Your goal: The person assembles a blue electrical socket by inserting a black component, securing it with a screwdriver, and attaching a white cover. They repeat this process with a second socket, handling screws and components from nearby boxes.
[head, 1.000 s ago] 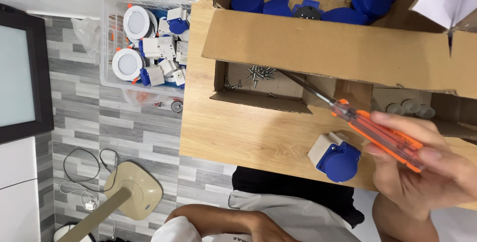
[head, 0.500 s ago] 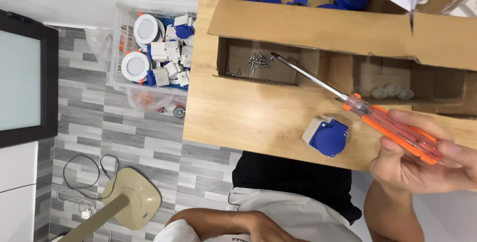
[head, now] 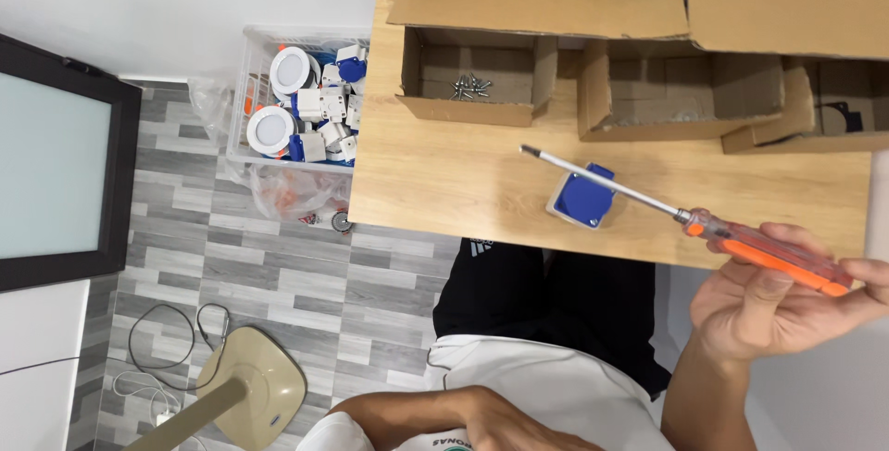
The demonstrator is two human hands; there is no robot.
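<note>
Holding an orange-handled screwdriver [head: 690, 219] in the right hand [head: 773, 307], fingers curled around the handle, the person keeps its metal shaft slanting up and to the left, with the tip hanging above the bare wood of the tabletop [head: 444, 182]. The shaft crosses over a small blue socket [head: 583, 196] in a grey frame that lies on the tabletop near the front edge; the tip is not on it, so no screw looks to be turned yet. Loose screws [head: 470, 87] lie untouched in a small cardboard box [head: 468, 108] further back, well apart from the hand. The left hand [head: 500, 423] rests low against the white shirt, away from the tabletop, and whether it holds anything cannot be told.
</note>
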